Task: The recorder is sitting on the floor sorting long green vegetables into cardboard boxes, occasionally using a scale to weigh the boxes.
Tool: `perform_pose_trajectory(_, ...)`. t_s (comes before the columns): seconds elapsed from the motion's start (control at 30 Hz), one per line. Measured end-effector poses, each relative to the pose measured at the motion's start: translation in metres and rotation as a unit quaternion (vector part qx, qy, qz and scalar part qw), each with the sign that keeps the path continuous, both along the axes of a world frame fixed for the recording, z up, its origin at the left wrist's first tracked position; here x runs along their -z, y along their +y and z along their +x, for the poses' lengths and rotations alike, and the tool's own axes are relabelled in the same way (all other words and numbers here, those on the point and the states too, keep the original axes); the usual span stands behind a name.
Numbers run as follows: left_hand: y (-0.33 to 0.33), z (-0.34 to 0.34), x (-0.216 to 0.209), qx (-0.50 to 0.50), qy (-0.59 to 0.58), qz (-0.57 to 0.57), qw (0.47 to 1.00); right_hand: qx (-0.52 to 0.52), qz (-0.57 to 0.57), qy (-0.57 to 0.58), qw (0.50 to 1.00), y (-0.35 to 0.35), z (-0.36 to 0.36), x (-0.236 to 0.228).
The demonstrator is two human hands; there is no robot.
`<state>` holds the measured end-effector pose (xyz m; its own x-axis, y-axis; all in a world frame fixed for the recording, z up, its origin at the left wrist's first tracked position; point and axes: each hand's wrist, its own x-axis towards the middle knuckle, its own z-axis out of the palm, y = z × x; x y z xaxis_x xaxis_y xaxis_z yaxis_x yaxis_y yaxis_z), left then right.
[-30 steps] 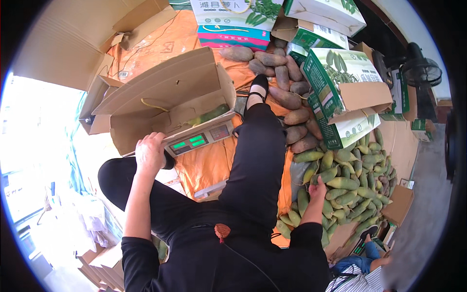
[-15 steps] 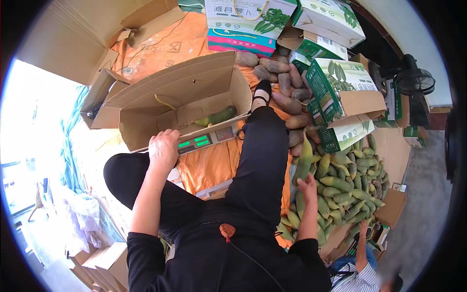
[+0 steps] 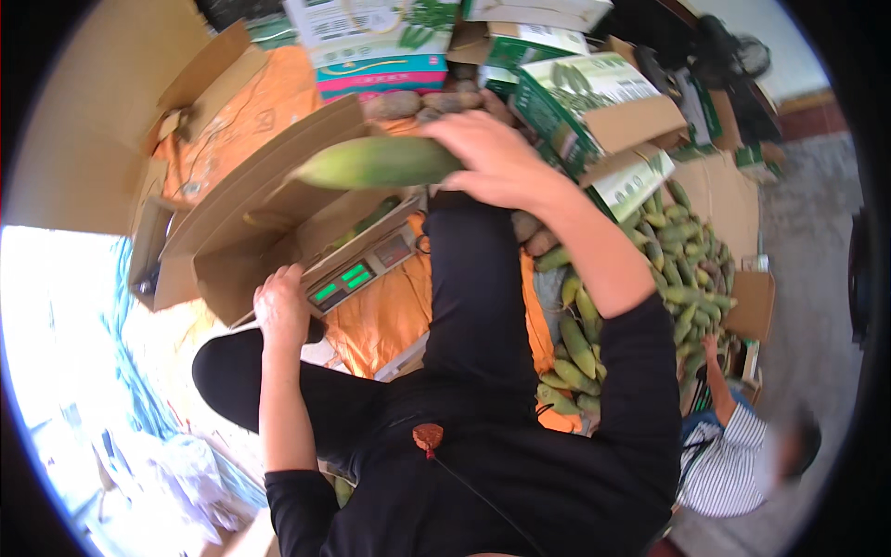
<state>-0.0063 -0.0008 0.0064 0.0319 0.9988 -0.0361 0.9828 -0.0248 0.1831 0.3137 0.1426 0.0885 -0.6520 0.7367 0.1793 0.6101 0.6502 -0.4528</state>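
Note:
My right hand [image 3: 487,162] grips a long green radish [image 3: 376,163] by one end. It is held level above an open cardboard box [image 3: 227,200], its thin tip pointing left. Another green radish [image 3: 373,219] lies inside the box, partly hidden by the front wall. At the box's near left corner, my left hand [image 3: 281,302] is closed over the edge. Under the box's front edge shows a scale [image 3: 357,274] with lit green displays.
Many green radishes [image 3: 687,237] are heaped on my right. Purplish-brown roots [image 3: 394,104] lie behind the box, near printed cartons [image 3: 594,88]. A co-worker in a striped shirt [image 3: 729,464] reaches toward the heap. An orange sheet [image 3: 357,325] covers the floor.
My right hand has lifted the radish from the heap and carried it up and left over the box. My left hand has stayed at the box's edge. The view has shifted.

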Motion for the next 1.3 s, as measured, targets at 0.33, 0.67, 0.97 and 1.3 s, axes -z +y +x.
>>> perform_pose_trajectory(0.33, 0.001, 0.004, -0.006, 0.019, -0.015, -0.012, 1.000, -0.036, 0.016, -0.180, 0.983, 0.006, -0.129, 0.060)
perform_pose_trajectory(0.67, 0.006, 0.005, 0.005, 0.030, -0.038, -0.019, 0.999, 0.053, -0.057, -0.053, 0.996, 0.000, -0.076, 0.044)
perform_pose_trajectory(0.97, 0.003, 0.003, 0.002, 0.006, -0.033, -0.012, 0.999, 0.525, -0.072, 0.228, 0.817, -0.087, 0.153, 0.146)
perform_pose_trajectory(1.3, 0.002, -0.003, 0.004, -0.009, -0.055, -0.016, 0.998, 0.956, -0.046, 0.110, 0.266, -0.271, 0.336, 0.233)
